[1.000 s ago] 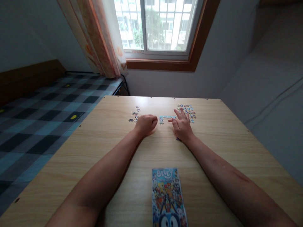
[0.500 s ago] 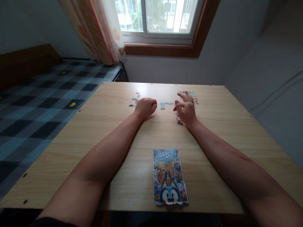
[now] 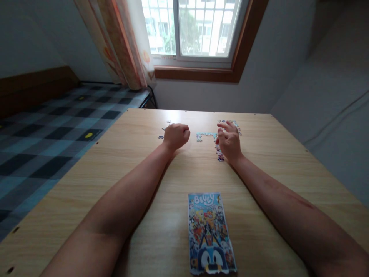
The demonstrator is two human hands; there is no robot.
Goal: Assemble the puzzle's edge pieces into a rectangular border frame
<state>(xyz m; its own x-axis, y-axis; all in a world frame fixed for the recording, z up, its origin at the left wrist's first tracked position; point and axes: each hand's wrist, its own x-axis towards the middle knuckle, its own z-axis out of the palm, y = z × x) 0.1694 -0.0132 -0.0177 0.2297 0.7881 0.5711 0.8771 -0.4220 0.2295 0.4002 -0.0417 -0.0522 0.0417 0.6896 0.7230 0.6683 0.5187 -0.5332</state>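
My left hand [image 3: 176,136] rests in a fist on the table, its palm hidden, beside a few loose jigsaw pieces [image 3: 160,137] on its left. My right hand [image 3: 229,141] hovers low over joined jigsaw pieces, fingers apart and thumb raised near the index finger; no piece shows in it. A joined strip of puzzle edge [image 3: 206,134] runs left from this hand, and another strip [image 3: 220,153] comes down below it. More pieces [image 3: 238,129] lie behind and right of the fingers, partly covered.
A colourful picture sheet [image 3: 211,234] marked "Bluey" lies on the wooden table [image 3: 161,238] between my forearms. To the left stands a bed with a checked cover [image 3: 57,146]. A window [image 3: 204,30] and a curtain [image 3: 121,42] are beyond the table.
The view has tilted up slightly, so everything sits lower in the picture. My right thumb and index finger have come closer together; the left fist stays about where it was.
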